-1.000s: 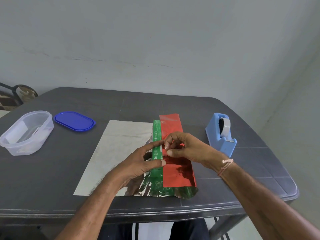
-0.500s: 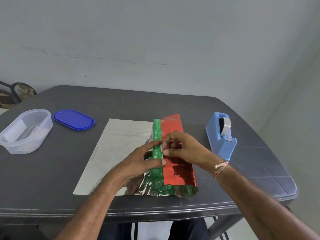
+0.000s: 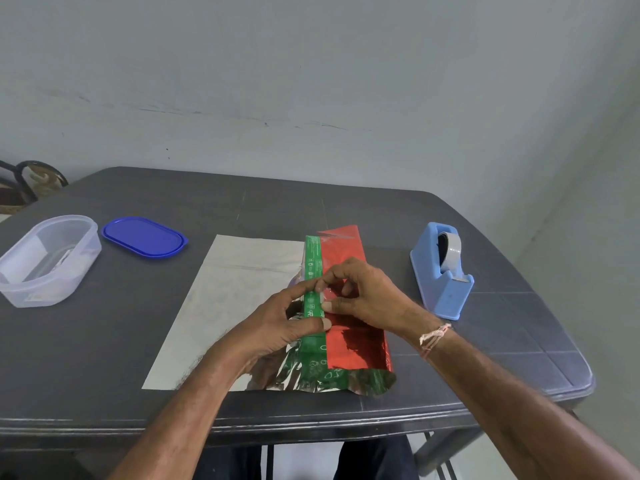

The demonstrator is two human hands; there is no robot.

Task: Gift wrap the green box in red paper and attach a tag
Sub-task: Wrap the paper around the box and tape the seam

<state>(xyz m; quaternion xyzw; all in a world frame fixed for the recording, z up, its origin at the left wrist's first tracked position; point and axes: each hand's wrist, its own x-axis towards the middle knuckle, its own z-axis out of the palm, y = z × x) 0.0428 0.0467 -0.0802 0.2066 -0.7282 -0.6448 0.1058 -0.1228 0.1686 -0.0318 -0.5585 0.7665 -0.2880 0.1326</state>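
Observation:
The long green box (image 3: 313, 258) lies in the middle of the table on the wrapping paper, whose silver underside (image 3: 235, 299) spreads to the left. The red paper (image 3: 356, 344) is folded over the box from the right, leaving a green strip bare. My left hand (image 3: 277, 327) grips the box from the left, its thumb on the red edge and its index finger across the green strip. My right hand (image 3: 367, 292) pinches a small clear piece of tape (image 3: 320, 294) against the seam between red paper and box. No tag is in view.
A blue tape dispenser (image 3: 441, 275) stands to the right of the box. A clear plastic container (image 3: 48, 261) and its blue lid (image 3: 143, 237) sit at the far left. The dark table's front edge (image 3: 311, 420) runs just below the paper.
My right hand's fingers have shifted slightly at the seam, working the tape onto the paper's edge. My left hand and the box have stayed put.

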